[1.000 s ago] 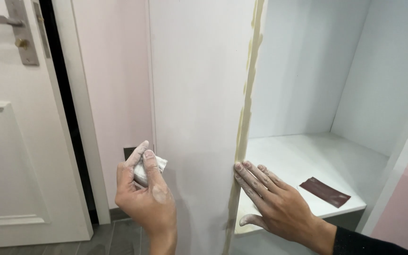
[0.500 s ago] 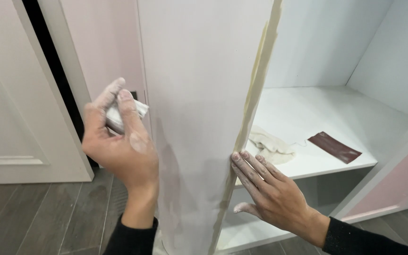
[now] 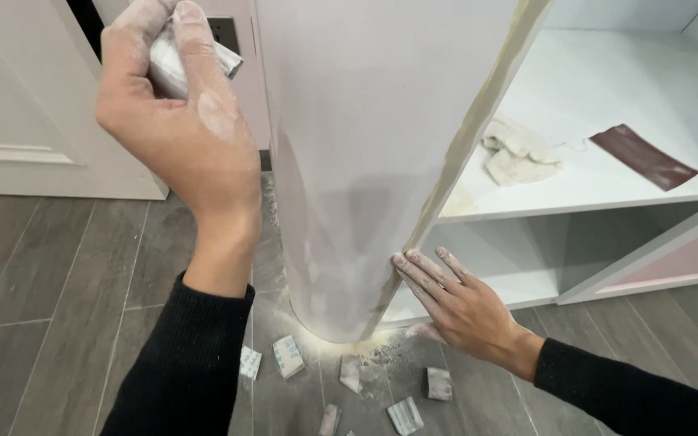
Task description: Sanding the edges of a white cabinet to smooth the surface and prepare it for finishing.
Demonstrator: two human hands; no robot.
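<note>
Fingers (image 3: 173,36) of my left hand (image 3: 179,121) are curled tight around a small folded pad of sandpaper (image 3: 181,63), dusted white, up in the upper left of the frame. That hand sits raised just beside the pale cabinet panel (image 3: 365,161), and I cannot tell whether the pad touches it. My right hand (image 3: 462,307) lies lower, right of centre, its fingers (image 3: 418,274) spread flat and straight, holding nothing, tips pressed against the panel's front edge where a strip of yellowish tape (image 3: 478,121) runs up the corner. Both wrists end in black sleeves (image 3: 195,363).

Further out, on the white shelf (image 3: 607,186) in the upper right, a crumpled beige rag (image 3: 519,149) lies near a dark brown sheet of sandpaper (image 3: 644,157), the two apart. At the bottom centre, worn scraps of sandpaper (image 3: 288,355) and pale dust are scattered on the grey plank floor (image 3: 42,282) around the panel's foot. A white door (image 3: 18,121) stands at the far left.
</note>
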